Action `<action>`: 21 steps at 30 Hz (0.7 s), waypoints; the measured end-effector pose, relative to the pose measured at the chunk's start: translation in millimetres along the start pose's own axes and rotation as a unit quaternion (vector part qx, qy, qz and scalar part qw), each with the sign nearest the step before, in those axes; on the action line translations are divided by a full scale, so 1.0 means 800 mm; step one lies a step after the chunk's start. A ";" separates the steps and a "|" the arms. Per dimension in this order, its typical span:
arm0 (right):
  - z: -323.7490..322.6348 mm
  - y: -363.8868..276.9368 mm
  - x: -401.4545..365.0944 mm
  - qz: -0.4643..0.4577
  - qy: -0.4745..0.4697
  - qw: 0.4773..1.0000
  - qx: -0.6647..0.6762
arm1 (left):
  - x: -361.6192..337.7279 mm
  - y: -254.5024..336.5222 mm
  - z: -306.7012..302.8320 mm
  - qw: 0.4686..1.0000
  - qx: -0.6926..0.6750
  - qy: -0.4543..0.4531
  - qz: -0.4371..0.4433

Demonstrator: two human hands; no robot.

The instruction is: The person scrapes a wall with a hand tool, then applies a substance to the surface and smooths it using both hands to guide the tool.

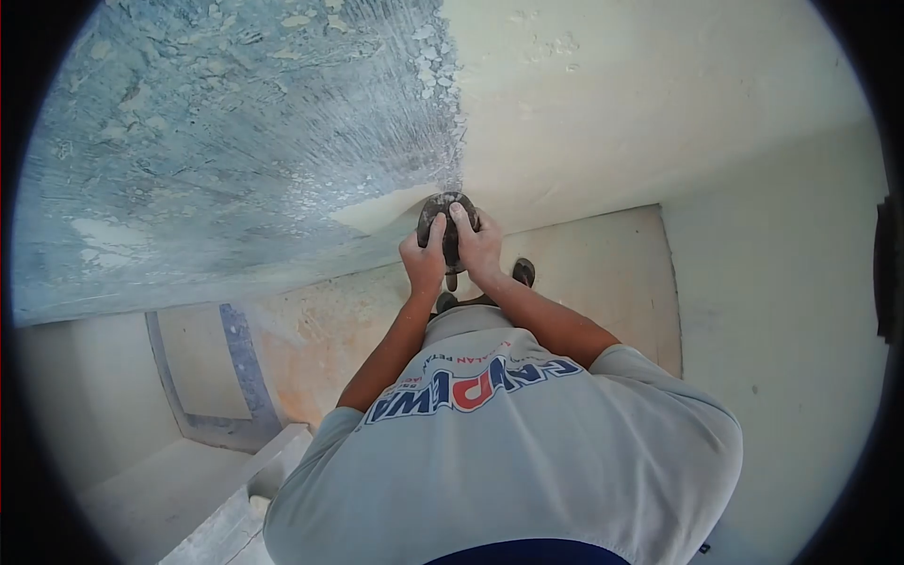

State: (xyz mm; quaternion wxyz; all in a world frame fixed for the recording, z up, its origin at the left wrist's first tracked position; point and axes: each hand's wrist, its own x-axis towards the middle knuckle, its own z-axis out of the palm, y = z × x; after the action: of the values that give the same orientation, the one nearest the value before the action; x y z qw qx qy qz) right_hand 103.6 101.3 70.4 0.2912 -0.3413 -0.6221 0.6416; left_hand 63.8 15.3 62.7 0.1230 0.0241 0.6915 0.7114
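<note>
In the head view, both my hands are closed around a dark, rounded hand tool (pixel 452 247) dusted with white; its exact kind I cannot make out. My left hand (pixel 427 256) grips its left side, thumb on top. On the other side my right hand (pixel 480 247) wraps it, with the thumb lying along the top. A short dark end sticks out below the hands, toward my body. The tool's far edge is at the wall, low on the border between a scratched blue area (pixel 282 141) with pale flakes and a cream-coloured area (pixel 640 94).
A pale, stained floor (pixel 603 273) runs along the wall's foot, where one dark shoe (pixel 524 272) shows. To the right rises another pale wall (pixel 772 311). At lower left are a blue-edged opening (pixel 243 377) and a whitish ledge (pixel 226 523).
</note>
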 end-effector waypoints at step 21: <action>0.010 0.014 -0.005 0.008 -0.010 1.000 -0.024 | 0.001 -0.005 -0.007 0.999 0.014 0.039 0.029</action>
State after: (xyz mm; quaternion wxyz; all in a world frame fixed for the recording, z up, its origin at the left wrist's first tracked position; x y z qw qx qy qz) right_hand 99.9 92.6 59.5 0.2720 -0.3464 -0.6374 0.6322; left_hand 62.4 9.7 58.6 0.0745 0.0182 0.7048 0.7052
